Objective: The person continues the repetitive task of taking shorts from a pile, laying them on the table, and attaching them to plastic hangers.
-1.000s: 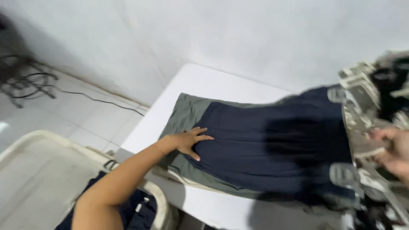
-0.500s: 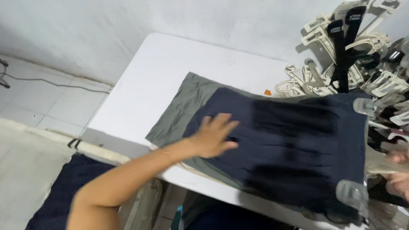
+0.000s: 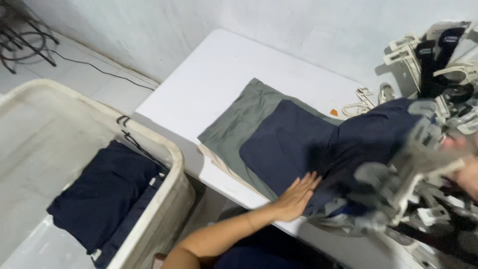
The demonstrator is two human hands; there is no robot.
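Observation:
A navy garment (image 3: 294, 144) lies on a grey-green one (image 3: 234, 124) on the white table (image 3: 209, 74). My left hand (image 3: 298, 195) rests flat, fingers spread, on the navy garment's near edge. My right hand (image 3: 465, 172) at the right edge grips a grey clip hanger (image 3: 418, 164) that is blurred and carries the right part of the navy cloth, lifted and folded over.
A cream plastic bin (image 3: 169, 164) stands left of the table with folded navy clothes (image 3: 99, 194) inside. A pile of pale clip hangers (image 3: 443, 60) sits at the table's far right. Cables (image 3: 30, 40) lie on the tiled floor near the wall.
The hanger end of the navy garment has swung up and over toward the left. My left hand slid to the garment's near edge. The view shifted to show the bin.

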